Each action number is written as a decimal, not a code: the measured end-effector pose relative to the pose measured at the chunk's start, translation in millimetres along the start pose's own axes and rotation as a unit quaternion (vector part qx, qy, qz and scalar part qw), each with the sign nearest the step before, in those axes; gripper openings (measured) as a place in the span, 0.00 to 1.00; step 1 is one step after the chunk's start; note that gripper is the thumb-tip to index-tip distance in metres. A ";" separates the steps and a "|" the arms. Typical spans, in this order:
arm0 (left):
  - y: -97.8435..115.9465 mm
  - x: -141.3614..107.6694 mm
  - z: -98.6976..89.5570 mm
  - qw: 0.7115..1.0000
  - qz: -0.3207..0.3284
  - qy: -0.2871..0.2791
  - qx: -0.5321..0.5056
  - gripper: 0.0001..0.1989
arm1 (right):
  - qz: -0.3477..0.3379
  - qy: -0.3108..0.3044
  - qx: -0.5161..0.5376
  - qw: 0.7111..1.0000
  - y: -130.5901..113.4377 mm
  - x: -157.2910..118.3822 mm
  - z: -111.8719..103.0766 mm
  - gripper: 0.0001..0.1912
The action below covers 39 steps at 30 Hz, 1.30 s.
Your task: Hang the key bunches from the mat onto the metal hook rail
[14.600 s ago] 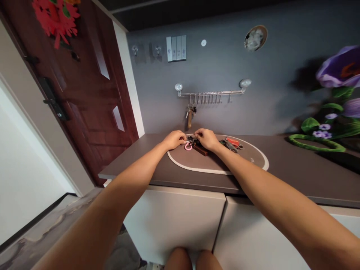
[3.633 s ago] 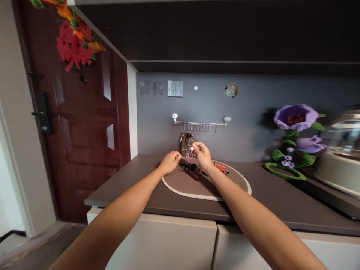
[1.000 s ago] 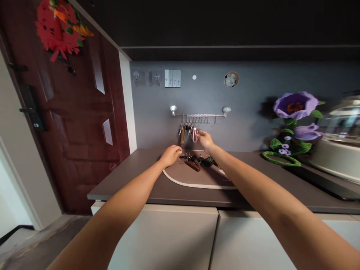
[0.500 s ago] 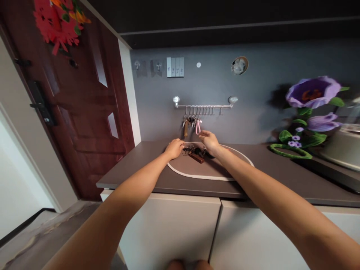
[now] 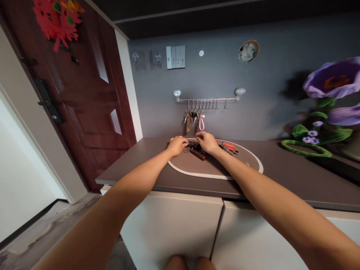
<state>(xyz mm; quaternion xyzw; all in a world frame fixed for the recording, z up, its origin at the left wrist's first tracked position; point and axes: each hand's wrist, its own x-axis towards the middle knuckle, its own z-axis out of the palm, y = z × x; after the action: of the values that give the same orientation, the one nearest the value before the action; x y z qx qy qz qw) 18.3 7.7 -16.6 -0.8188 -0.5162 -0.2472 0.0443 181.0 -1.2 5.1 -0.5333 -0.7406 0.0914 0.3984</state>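
Note:
Both hands are over an oval mat (image 5: pixel 191 170) with a pale rim. My left hand (image 5: pixel 177 145) is at the mat's left end with curled fingers, beside dark keys; whatever it grips is too small to name. My right hand (image 5: pixel 206 141) hovers at the right side of the dark key bunch (image 5: pixel 195 147), fingers bent, and what they hold is hidden. A brown key holder (image 5: pixel 198 154) lies between the hands, nearer the front. Right of my right wrist lies a red item (image 5: pixel 230 146) among other keys. Several keys and a pink loop (image 5: pixel 201 122) hang from the hook rail (image 5: pixel 208 100).
The mat lies on a dark counter (image 5: pixel 135 157) above white cabinet doors (image 5: pixel 174 213). Purple artificial flowers (image 5: pixel 334 84) with a green base stand at the right. A dark red door (image 5: pixel 90 108) is at the left. A dark shelf (image 5: pixel 197 17) overhangs the counter.
My right hand has moved lower and slightly left, away from the hanging pink loop to the keys on the mat. The red item has come into view. The camera view has shifted a little.

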 end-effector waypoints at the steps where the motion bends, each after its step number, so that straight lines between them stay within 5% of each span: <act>1: -0.5 0.2 0.4 1.000 0.000 0.002 -0.004 0.10 | -0.005 -0.006 -0.016 1.000 -0.1 -1.0 0.2 0.13; 21: 3.5 -5.5 -14.8 0.984 -0.007 0.098 -0.149 0.09 | -0.066 -0.044 -0.060 0.995 0.4 -4.7 3.3 0.12; 31: 9.5 -3.8 -15.0 0.913 -0.050 0.092 -0.395 0.05 | -0.115 -0.024 0.019 0.993 -0.7 -5.2 4.5 0.10; 39: 7.4 -3.1 -12.8 0.879 -0.062 0.087 -0.465 0.07 | -0.079 -0.028 0.095 0.992 -5.0 -7.0 3.0 0.08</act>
<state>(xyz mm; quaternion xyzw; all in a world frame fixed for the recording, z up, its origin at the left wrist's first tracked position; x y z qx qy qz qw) 19.1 -2.5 -5.4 -0.6862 -0.3857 -0.5317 -0.3125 176.1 -8.4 2.4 -0.4298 -0.7793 0.1446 0.4325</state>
